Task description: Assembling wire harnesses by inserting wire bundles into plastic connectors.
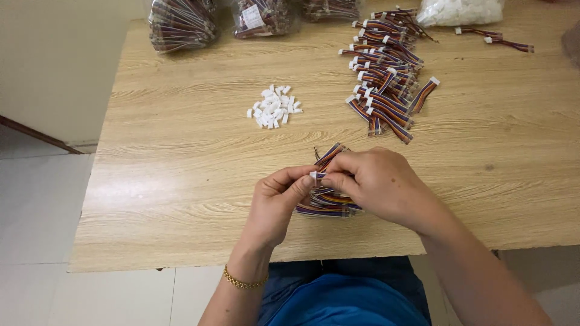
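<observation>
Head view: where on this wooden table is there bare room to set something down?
The table is bare along the left, below the white connector heap, and on the right past the loose wire pile. Crowded: the back edge with bagged wires, and the middle front, where the left hand and right hand work a wire bundle.

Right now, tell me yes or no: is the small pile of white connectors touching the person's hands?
No: the pile of white connectors lies apart on the table, beyond the left hand and right hand.

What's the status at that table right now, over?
Left hand and right hand both pinching a small white connector on a striped wire bundle. Loose connector pile and finished wires sit apart. Nothing blocking.
</observation>
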